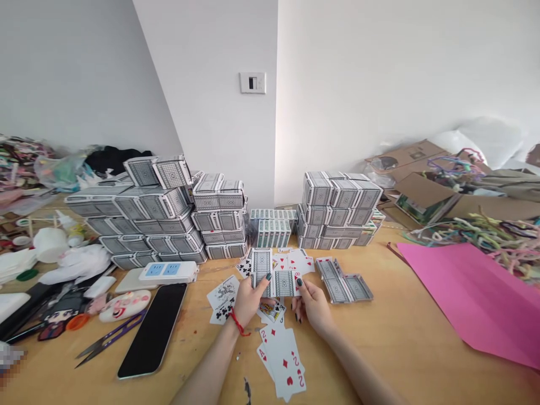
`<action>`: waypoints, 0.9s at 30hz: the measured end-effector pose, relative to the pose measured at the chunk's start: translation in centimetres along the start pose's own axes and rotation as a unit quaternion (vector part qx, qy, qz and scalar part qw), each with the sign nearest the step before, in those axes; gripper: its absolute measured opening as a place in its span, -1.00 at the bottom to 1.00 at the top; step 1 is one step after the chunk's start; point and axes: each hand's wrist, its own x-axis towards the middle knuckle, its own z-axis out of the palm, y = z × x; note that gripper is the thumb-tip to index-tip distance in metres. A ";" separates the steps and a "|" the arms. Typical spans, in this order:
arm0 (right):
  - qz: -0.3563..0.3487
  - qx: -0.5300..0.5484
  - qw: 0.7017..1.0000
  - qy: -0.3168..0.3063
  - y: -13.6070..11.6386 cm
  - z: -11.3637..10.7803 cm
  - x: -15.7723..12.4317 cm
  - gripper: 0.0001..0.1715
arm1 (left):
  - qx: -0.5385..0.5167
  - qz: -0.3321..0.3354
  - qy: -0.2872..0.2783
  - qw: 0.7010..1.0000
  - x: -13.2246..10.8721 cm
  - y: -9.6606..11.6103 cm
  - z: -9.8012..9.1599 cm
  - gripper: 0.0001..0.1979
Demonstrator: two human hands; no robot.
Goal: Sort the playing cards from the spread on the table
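Note:
My left hand [250, 295], with a red string bracelet at the wrist, pinches grey-backed playing cards [262, 262] between thumb and fingers. One card stands upright and another lies crosswise, forming an L shape. The right end of the crosswise card [283, 283] is pinched by my right hand [314, 301], where a red-marked face peeks out under the thumb. Loose face-up cards [223, 298] lie behind and around both hands. Closer to me is a small overlapping pile [284, 360] with a two of diamonds. A folded piece made of cards [343, 284] rests beyond my right hand.
Blocks built from cards are stacked at the left [143, 219] and right [340, 211]. Small card boxes [273, 232] stand between them. A phone [154, 329], purple-handled snips [113, 336] and a white case [167, 272] lie left; a pink sheet [472, 298] and a cardboard box [485, 205] are right.

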 end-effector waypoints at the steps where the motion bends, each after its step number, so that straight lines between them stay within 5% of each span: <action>1: -0.001 -0.009 1.000 0.008 0.1 0.1 0.0 -0.51 | 0.008 0.008 0.007 1.000 0.0 -0.1 0.1 -0.65; 16: -0.021 -0.042 0.999 0.006 0.2 0.2 0.0 -0.49 | 0.054 0.050 0.058 0.996 -0.6 -0.1 0.7 -0.71; 27: 0.036 -0.015 0.999 -0.035 -0.6 -0.3 -0.2 -0.49 | 0.081 0.040 -0.020 0.996 -0.3 -0.4 0.0 -0.66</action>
